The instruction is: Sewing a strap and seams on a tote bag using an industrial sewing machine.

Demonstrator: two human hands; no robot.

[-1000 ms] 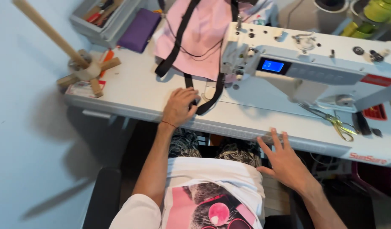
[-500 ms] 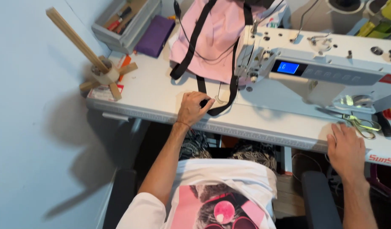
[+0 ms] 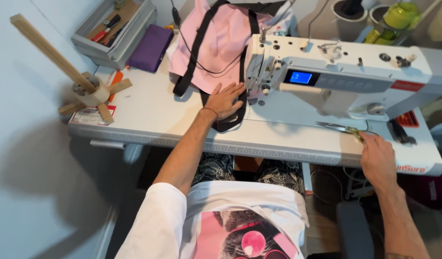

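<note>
My left hand lies flat, fingers spread, on a black strap of a pink fabric bag, just left of the needle of the white sewing machine. My right hand is at the front right edge of the white table. Its fingers curl onto the yellowish handles of a pair of scissors that lies in front of the machine's base. The fingertips are hidden by the back of the hand.
A wooden stand with a tape roll sits at the table's left end. Behind it are a grey tray of tools and a purple pouch. Green thread cones stand behind the machine. My knees are under the table.
My left hand slid forward along the strap toward the needle and flattened. My right hand rose from below the table edge to the scissors' handles.
</note>
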